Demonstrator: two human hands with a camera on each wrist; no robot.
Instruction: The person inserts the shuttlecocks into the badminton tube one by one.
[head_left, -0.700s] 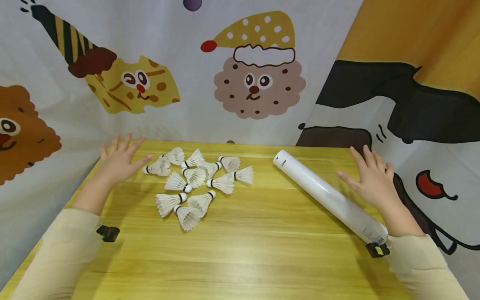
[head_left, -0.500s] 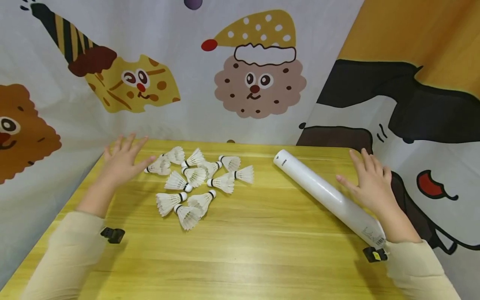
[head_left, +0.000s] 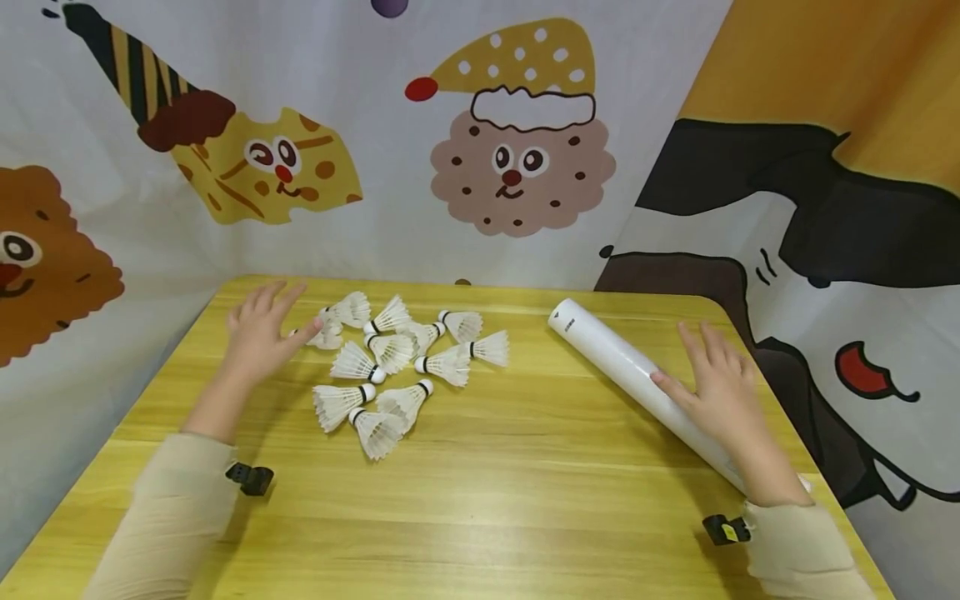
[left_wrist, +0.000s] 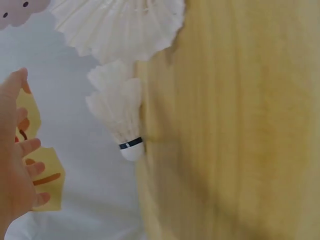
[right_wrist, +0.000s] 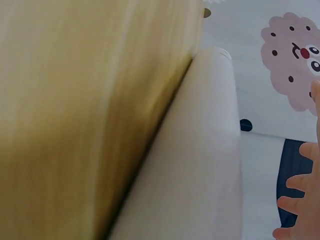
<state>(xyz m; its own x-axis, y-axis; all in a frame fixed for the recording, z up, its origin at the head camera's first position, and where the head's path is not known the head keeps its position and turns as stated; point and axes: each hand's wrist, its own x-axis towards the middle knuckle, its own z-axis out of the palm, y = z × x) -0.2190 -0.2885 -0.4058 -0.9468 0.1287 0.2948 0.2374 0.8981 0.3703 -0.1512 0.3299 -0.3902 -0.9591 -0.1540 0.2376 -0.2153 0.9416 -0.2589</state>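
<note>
Nothing I can actually read here, tbh. The white tube (head_left: 618, 357) has tiny dark print (head_left: 570, 324) and a small triangle-ish mark (head_left: 556, 315) at its far end, ahead and left of the right hand (head_left: 720, 402). Shuttlecock (left_wrist: 117, 107) near the left hand (head_left: 258, 337): pale squiggle on its black band (left_wrist: 131, 143), too small to make out.

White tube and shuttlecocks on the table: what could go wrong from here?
First, the white tube lies on its side, one end close to the right edge of the table; a clumsy touch from the right hand might set it rolling.

Second, the shuttlecocks lie in a loose cluster, some overlapping, so the left hand, beside them, could scatter neighbours.

Third, squeezing their feathered ends might bend the feathers.
</note>
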